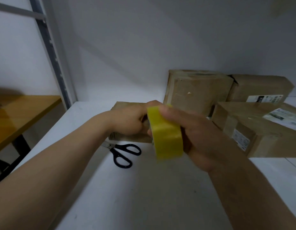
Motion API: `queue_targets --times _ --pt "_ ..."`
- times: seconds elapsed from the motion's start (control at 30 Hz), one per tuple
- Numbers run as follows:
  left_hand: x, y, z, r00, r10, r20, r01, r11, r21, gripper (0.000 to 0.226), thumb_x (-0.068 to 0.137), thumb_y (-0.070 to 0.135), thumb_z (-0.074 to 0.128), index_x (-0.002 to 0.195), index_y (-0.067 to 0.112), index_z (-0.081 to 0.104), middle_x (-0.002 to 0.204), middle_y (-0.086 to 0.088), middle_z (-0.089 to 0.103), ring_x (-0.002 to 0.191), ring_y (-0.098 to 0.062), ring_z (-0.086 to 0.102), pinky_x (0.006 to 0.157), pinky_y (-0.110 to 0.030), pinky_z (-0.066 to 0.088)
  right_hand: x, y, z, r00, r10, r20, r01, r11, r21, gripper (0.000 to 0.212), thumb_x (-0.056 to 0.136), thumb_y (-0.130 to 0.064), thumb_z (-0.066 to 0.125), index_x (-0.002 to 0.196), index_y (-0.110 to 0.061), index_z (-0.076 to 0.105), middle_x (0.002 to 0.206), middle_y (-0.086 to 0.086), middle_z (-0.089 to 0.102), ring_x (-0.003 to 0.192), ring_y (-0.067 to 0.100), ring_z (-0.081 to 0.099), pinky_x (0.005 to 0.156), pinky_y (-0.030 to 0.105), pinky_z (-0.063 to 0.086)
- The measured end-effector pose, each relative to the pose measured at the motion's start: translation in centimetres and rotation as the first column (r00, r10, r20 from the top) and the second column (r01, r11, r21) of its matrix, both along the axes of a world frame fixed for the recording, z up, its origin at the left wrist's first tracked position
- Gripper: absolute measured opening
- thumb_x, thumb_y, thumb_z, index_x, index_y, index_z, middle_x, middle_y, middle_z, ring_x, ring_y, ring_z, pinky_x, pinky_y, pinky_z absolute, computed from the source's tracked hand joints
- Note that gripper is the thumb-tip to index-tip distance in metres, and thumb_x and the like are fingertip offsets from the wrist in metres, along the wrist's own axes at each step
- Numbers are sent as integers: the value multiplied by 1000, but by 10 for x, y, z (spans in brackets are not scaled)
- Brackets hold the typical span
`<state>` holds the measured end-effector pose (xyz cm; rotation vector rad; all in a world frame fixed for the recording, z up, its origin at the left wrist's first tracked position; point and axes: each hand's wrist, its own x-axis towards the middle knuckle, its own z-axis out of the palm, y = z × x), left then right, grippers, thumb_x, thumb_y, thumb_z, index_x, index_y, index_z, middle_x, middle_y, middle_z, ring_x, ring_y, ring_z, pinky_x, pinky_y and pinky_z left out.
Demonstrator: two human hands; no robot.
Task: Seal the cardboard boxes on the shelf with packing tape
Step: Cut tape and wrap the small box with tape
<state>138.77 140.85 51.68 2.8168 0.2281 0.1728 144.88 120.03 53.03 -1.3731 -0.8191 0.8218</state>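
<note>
A yellow roll of packing tape (pixel 167 138) is held up over the white shelf (pixel 144 196). My right hand (pixel 193 135) grips it from the right, fingers curled round the roll. My left hand (pixel 129 120) is at the roll's left edge with its fingers curled against the roll; its fingertips are hidden. Behind the hands lies a small cardboard box (pixel 125 138), mostly covered by them. Three more cardboard boxes stand to the right: one at the back (pixel 197 92), one behind it at the far right (pixel 260 87), one nearer with white labels (pixel 260 128).
Black-handled scissors (pixel 125 154) lie on the shelf just in front of the small box. A grey shelf upright (pixel 51 52) rises at the left, with a yellow-topped table (pixel 19 113) beyond it. The white wall backs the shelf.
</note>
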Motion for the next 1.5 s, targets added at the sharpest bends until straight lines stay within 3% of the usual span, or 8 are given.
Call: queue_targets --times 0.07,0.23,0.6,0.77,1.03,1.2,1.37,1.5 --pt "-1 1 4 1000 -4 -3 4 992 -123 33 91 26 72 95 46 46 93 25 55 91 2 57 76 0 38 10 9 14 1000 10 -24 -10 1000 8 61 73 -55 70 108 -6 73 100 17 75 88 28 73 87 45 57" --pt "-9 1 2 982 -54 181 122 913 -388 90 74 33 88 148 31 36 134 5 63 124 -17 61 105 -47 49 26 36 39 992 -38 -121 43 998 40 57 85 -58 61 83 -2 72 75 17 72 65 26 68 71 36 59" --pt "-14 16 2 929 -177 326 353 691 -630 111 68 -21 70 156 15 11 149 -22 39 131 -27 52 101 -39 51 29 63 45 964 32 -264 -1 993 119 73 95 -65 45 92 3 72 85 19 68 67 24 64 69 33 56" --pt "-13 13 1 954 -131 269 281 696 -661 112 69 -21 75 154 22 15 141 -2 49 127 -14 57 95 -28 52 25 61 49 993 4 -122 14 989 150 51 99 -46 51 94 1 71 83 16 72 67 22 65 76 34 57" --pt "-8 5 -3 982 147 117 -112 958 -266 93 68 51 80 145 53 29 141 10 55 128 -21 55 107 -47 46 -2 26 30 972 -152 176 137 986 94 70 69 -51 72 107 7 70 110 30 69 105 46 66 90 52 53" --pt "-10 -2 -1 984 93 152 -79 992 -94 98 84 25 70 142 69 4 136 24 55 119 -17 59 100 -39 48 -34 -4 -13 980 -143 135 132 988 85 19 94 -33 65 95 -19 78 98 5 78 97 22 72 95 52 55" --pt "-7 2 -5 989 68 135 -54 993 -105 91 87 16 73 148 54 17 145 31 48 122 -4 56 100 -31 49 -52 -11 -46 984 -172 48 164 978 128 19 73 -47 61 82 -48 79 92 -14 78 87 1 72 73 20 54" --pt "-4 4 -5 992 46 117 -34 994 -103 84 89 23 75 148 48 23 145 32 48 118 -1 53 93 -19 44 -55 -12 -58 984 -174 46 167 978 121 13 80 -52 76 92 -56 74 96 -10 78 91 5 72 81 27 54"
